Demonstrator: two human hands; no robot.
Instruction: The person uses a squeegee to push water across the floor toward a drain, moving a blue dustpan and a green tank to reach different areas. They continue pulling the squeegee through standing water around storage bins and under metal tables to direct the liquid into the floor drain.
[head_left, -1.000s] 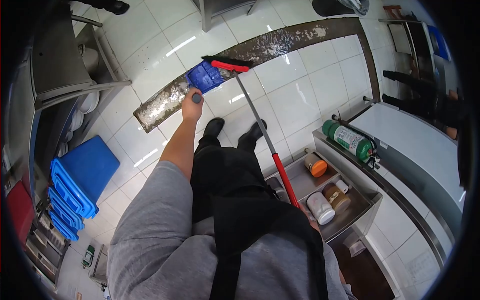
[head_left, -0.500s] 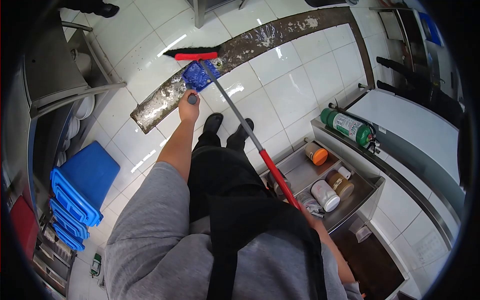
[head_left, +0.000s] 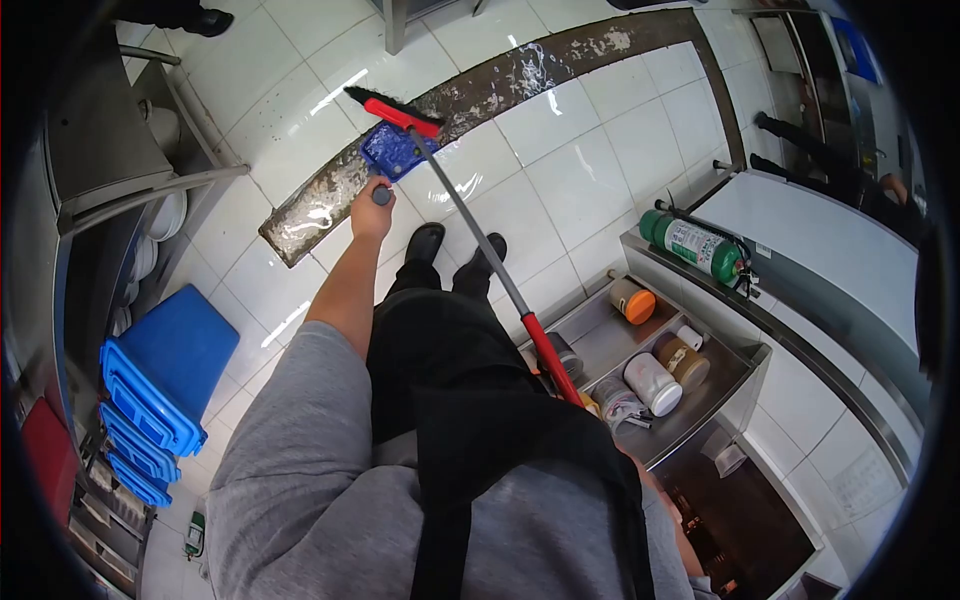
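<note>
My left hand is closed round the grey handle end of a blue dustpan. The dustpan rests over a dark, wet strip in the floor, and small bits show at its right side. A broom with a red head and black bristles is at the dustpan's far right edge, its head tilted. Its grey and red pole runs back towards my body on the right. My right forearm shows beside the apron; the hand on the pole is hidden behind the apron.
Stacked blue lids stand at left, near metal shelving with dishes. On the right, a metal tray holds several jars. A green cylinder lies on a ledge above it. Another person's shoe shows at top left.
The broom head has tilted, its right end coming down and nearer to the dustpan. Its pole has shifted slightly left, and my right hand has slipped out of sight behind the apron.
</note>
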